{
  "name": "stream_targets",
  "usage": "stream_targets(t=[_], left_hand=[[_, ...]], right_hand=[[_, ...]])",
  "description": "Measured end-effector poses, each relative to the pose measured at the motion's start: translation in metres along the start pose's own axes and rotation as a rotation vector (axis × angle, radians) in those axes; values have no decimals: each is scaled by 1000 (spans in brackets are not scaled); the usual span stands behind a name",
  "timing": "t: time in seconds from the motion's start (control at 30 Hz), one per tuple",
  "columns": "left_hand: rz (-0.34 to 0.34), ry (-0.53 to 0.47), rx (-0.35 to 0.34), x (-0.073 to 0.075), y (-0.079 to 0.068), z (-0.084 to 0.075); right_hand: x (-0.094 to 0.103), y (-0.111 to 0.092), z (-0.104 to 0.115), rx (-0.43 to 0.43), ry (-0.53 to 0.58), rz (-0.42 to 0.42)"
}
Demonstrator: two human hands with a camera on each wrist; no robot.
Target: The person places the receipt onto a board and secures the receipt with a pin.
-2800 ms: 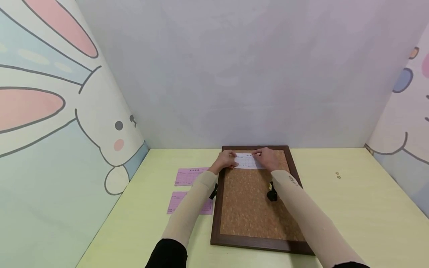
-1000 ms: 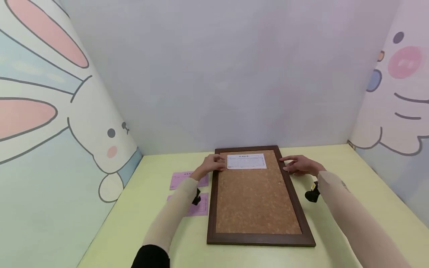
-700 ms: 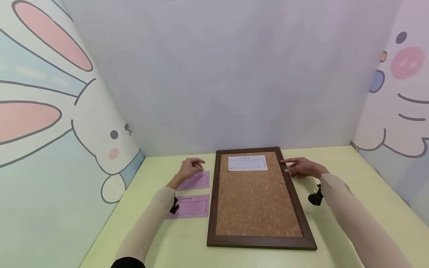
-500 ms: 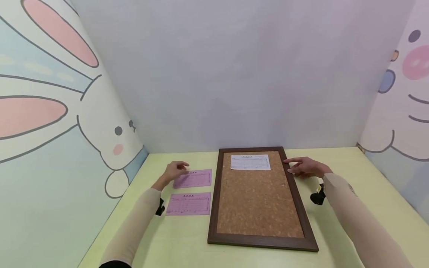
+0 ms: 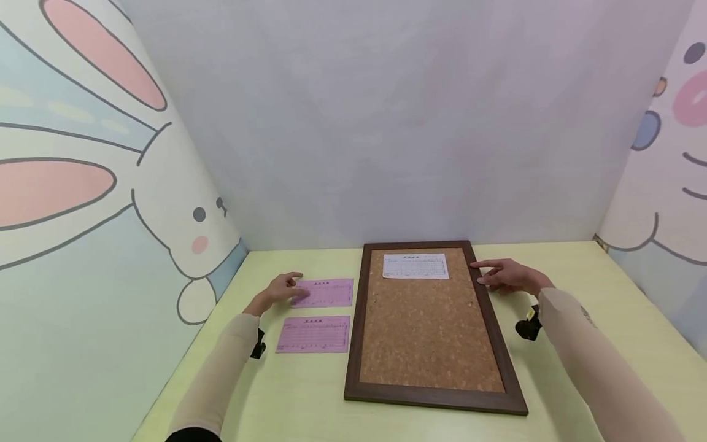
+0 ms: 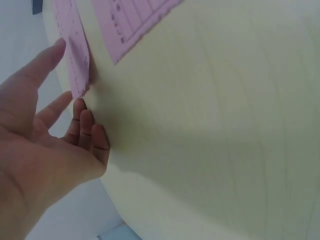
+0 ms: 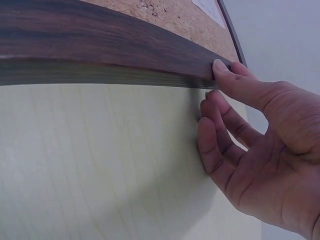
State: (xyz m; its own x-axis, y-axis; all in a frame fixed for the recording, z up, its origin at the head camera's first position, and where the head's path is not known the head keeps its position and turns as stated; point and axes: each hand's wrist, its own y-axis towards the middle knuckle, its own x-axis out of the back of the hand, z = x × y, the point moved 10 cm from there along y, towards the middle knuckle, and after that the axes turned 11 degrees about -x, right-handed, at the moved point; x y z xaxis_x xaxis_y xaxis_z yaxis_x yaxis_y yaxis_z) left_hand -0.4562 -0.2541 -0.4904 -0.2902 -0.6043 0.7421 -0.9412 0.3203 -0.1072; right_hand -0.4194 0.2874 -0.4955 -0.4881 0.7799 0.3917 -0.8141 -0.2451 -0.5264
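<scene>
My left hand (image 5: 278, 290) is at the left edge of the upper pink slip (image 5: 331, 293), a printed form lying on the table. In the left wrist view the thumb lies over that slip (image 6: 72, 47), and the other fingers are loosely bent by its edge. Below it lies a second pink slip (image 5: 313, 334). My right hand (image 5: 510, 276) rests its thumb and forefinger on the right side of a brown-framed cork board (image 5: 431, 331); its other fingers are loosely curled beside the frame (image 7: 125, 37). A white printed slip (image 5: 416, 266) sits near the top of the cork.
The board lies on a pale yellow table (image 5: 298, 393), its far end close to the grey back wall (image 5: 364, 135). Side walls with cartoon rabbit pictures (image 5: 182, 215) flank the table. Each wrist wears a small black camera (image 5: 528, 325).
Both hands have left the white slip on the cork. My left hand has moved left and down to the upper pink slip. My right hand went to the board's right edge and stays there.
</scene>
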Motion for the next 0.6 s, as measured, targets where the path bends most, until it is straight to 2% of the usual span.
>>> stream_targets(t=[0.37,0.6], left_hand=[[-11,-35,26,3,-4,8],[-48,-9,-14,8,3,0]], right_hand=[[-11,-1,4,18,-2,11],[-6,-2,5,2,-2,-17]])
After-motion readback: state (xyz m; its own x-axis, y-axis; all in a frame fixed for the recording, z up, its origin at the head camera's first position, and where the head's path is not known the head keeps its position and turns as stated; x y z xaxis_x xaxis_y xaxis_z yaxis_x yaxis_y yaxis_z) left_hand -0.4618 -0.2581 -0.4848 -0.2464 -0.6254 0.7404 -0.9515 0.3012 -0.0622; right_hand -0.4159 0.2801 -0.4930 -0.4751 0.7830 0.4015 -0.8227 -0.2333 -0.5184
